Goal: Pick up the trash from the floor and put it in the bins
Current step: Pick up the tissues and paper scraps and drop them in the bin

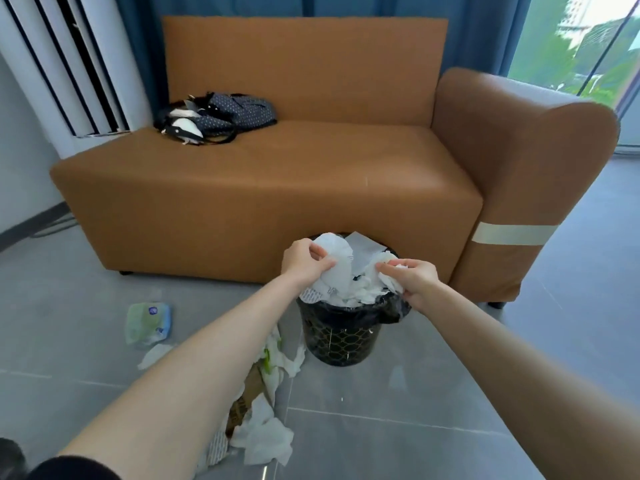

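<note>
The bin [341, 341] stands on the grey tiled floor [450, 393], just in front of the sofa [277, 174]. It is round and black with a gold honeycomb pattern, and a black liner is folded over its rim. White paper waste is heaped above the rim.

Left hand [304, 265]: positioned over the left side of the bin. Thumb and fingers pinch a white paper wad [337, 268], rounded and creased, which rests on top of the heap.

Right hand [414, 280]: positioned over the right side of the bin. Fingertips pinch a crumpled white tissue [389, 271] at the right edge of the heap.

Trash on the floor, left of the bin:
- a green and blue packet [147, 322], flattened, well apart from the bin
- loose white tissues [265, 436], torn and crumpled, strewn from the base of the bin toward the camera
- a brown cardboard piece [247, 389], partly hidden by the left forearm

A dark dotted bag [239, 112] lies on the sofa seat
</note>
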